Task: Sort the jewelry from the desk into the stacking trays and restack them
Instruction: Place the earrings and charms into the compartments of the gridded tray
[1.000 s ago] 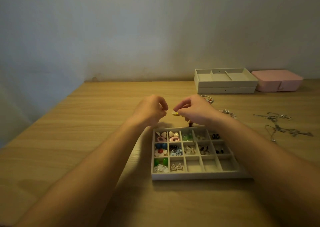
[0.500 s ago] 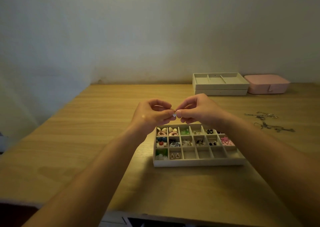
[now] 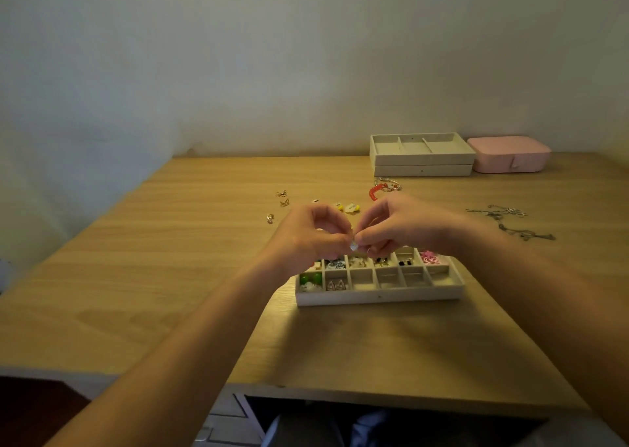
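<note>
My left hand and my right hand meet fingertip to fingertip above the gridded jewelry tray. Both pinch one small pale earring between them. The tray lies on the wooden desk, its compartments partly filled with colourful earrings; my hands hide its far rows. Loose pieces lie beyond my hands: gold earrings, yellow-white pieces, a red bracelet. Silver chains lie to the right.
Two stacked grey trays stand at the back right, the top one divided into three compartments. A shut pink box sits right of them. The wall runs along the desk's far edge, and the near edge is below my forearms.
The camera has tilted back, showing the desk's near edge and more loose jewelry. My hands have come together, both pinching the small earring, and stay over the tray.
</note>
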`<state>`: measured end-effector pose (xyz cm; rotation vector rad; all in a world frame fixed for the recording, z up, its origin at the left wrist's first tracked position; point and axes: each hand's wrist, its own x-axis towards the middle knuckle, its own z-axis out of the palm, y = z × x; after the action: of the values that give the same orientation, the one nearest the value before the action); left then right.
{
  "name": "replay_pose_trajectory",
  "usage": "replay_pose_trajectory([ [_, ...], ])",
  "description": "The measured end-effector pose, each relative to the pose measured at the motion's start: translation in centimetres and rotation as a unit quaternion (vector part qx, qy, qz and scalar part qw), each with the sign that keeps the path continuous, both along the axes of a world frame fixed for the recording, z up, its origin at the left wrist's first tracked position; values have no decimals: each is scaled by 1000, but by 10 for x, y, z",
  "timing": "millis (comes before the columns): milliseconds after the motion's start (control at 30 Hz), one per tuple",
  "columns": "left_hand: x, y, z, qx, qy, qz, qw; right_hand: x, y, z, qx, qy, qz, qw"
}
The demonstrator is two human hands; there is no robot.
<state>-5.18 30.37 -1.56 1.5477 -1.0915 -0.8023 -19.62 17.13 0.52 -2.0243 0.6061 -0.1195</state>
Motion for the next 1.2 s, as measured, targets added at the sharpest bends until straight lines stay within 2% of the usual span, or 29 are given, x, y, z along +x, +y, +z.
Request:
replay_pose_trajectory([
  [133,3,1,-3,28,-130,21,991,2,7,-8,-101,92,19,990],
  [300,6,1,-7,30,-165,37,985,6,15,-18,-165,145,12,976],
  [567,5,2,-18,11,-221,7,975,5,24,-35,-247,119,-15,962],
  [733,0,4,-18,-2,-230,-14,973,3,27,-37,-260,124,-15,957],
  [1000,3,9,-19,32,-277,4,960,-1,45,-49,-361,109,-82,922],
  [1100,1,11,-18,57,-330,-4,942,-6,41,-48,-351,95,-69,929],
  [1200,-5,12,-18,89,-379,-39,920,-13,34,-39,-284,84,-20,955],
])
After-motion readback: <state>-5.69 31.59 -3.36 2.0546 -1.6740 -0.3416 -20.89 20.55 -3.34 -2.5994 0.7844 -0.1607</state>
